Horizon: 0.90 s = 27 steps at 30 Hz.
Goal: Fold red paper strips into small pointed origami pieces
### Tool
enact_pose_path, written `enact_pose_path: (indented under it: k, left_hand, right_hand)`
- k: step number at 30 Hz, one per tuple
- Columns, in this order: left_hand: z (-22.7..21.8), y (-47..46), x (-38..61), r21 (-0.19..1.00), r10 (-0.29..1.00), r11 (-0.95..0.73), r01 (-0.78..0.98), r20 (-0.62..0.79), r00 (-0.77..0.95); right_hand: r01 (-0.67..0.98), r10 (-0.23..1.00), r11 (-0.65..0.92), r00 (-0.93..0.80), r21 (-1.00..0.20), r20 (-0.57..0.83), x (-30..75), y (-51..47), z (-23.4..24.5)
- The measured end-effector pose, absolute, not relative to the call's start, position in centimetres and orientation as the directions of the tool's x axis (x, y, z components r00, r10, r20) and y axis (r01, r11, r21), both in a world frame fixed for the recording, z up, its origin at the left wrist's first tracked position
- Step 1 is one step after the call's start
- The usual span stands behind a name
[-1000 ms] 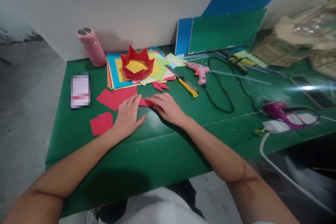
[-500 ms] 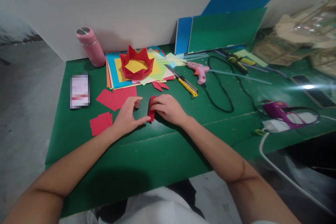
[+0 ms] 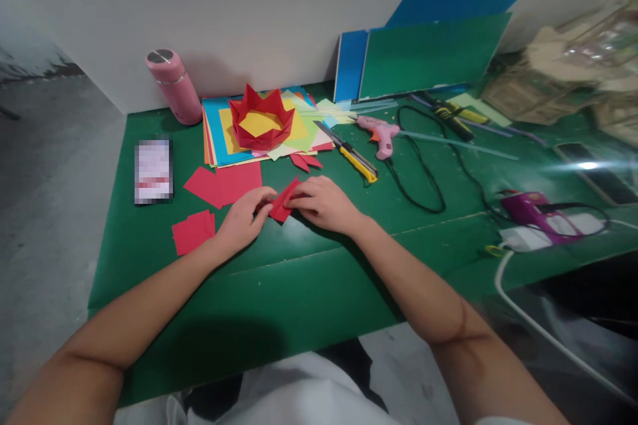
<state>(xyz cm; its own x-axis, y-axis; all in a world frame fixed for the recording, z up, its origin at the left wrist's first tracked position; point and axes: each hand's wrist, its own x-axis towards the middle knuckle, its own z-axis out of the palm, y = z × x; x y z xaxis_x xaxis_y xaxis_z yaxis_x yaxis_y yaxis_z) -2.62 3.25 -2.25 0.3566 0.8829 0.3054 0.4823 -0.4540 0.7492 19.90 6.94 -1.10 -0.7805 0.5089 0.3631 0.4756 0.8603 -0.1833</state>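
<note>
Between my hands is a small red piece of folded paper (image 3: 283, 207), tilted, with its folds partly spread. My left hand (image 3: 244, 218) pinches its left edge between thumb and fingers. From the other side, my right hand (image 3: 321, 204) has its fingertips closed on the right edge. Red paper sheets (image 3: 238, 184) lie flat just beyond my left hand, and a small stack of red squares (image 3: 193, 234) rests to its left. Two folded red pieces (image 3: 306, 163) lie farther back. A red pointed paper ring (image 3: 264, 139) sits on a pile of coloured paper (image 3: 213, 139).
A yellow utility knife (image 3: 356, 163) and a pink glue gun (image 3: 381, 136) with a black cord lie right of centre. A pink bottle (image 3: 175, 89) stands back left, near a blurred-out rectangle (image 3: 153, 169). At right is a purple power strip (image 3: 531, 209). Boards (image 3: 433, 56) lean on the wall.
My left thumb and fingers have closed on the left side of the red paper. The paper has turned from an upright narrow strip to a slanted, partly opened shape.
</note>
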Motion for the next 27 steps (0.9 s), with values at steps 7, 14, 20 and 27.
enact_pose_path:
  k: [7,14,20,27]
  left_hand:
    - [-1.9,3.2,-2.6,0.666,0.847,-0.525,0.530,0.346,0.404]
    - [-1.9,3.4,-2.5,0.689,0.853,-0.510,0.515,0.327,0.407]
    - [-1.8,3.4,-2.5,0.708,0.860,-0.496,0.502,0.321,0.396]
    - [-1.8,3.4,-2.6,0.717,0.867,-0.472,0.513,0.274,0.416]
  right_hand:
    - [0.362,0.491,0.864,-0.760,-0.349,0.426,19.1,6.5,-1.4]
    - [0.342,0.589,0.764,-0.717,-0.547,0.373,18.4,6.1,-1.7]
    - [0.412,0.653,0.708,-0.691,-0.574,0.310,17.9,5.7,-1.5]
    - [0.435,0.708,0.655,-0.638,-0.618,0.302,17.5,5.5,-1.5]
